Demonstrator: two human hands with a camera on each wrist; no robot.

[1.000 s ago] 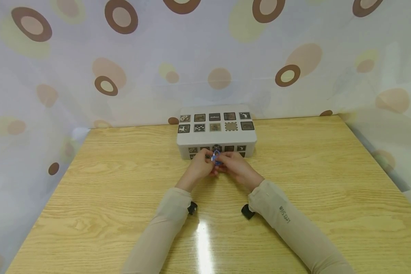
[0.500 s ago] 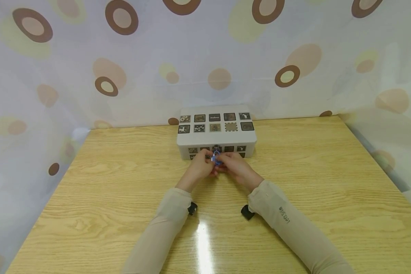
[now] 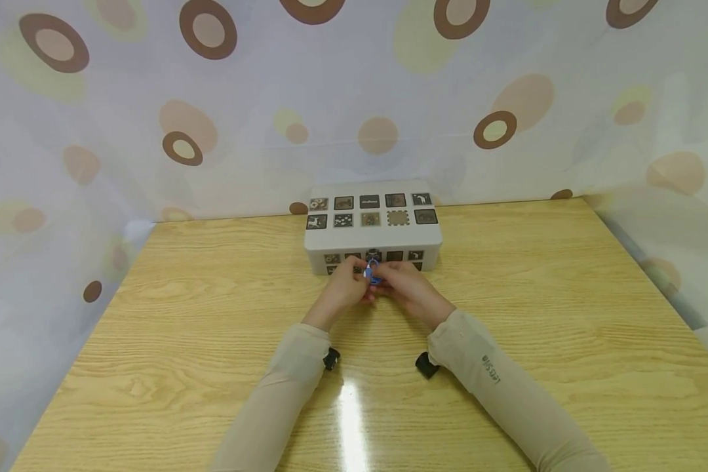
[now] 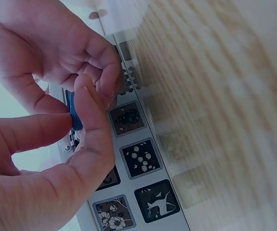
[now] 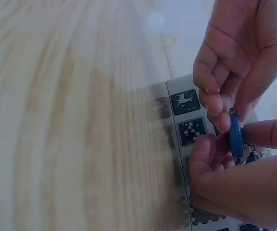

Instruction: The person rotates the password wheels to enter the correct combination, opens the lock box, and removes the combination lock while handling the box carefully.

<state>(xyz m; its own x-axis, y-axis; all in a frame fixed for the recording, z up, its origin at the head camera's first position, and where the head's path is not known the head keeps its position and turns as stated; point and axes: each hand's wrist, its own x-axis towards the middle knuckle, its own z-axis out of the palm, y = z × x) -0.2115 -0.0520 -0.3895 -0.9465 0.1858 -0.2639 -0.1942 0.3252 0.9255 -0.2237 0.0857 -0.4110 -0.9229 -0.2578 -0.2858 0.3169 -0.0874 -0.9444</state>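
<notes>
A small blue padlock (image 3: 373,272) is at the metal clasp (image 3: 374,253) on the front of a white box (image 3: 368,237) covered in dark picture squares. My left hand (image 3: 343,286) pinches the padlock from the left, thumb and fingertips meeting on it. From the other side my right hand (image 3: 410,288) grips it too, with the thumb on its face. In the right wrist view the padlock's edge (image 5: 235,137) shows between both hands' fingers. Only a sliver of the padlock (image 4: 75,110) appears in the left wrist view. Whether its shackle passes through the clasp is hidden by the fingers.
Beneath everything is a wood-grain table (image 3: 183,341). The box stands near the table's back edge, close to a white curtain (image 3: 330,98) printed with brown and cream circles. Curtain hangs at the left and right sides too.
Both hands stay in place at the front of the box. The padlock turns slightly between the fingers; the box does not move.
</notes>
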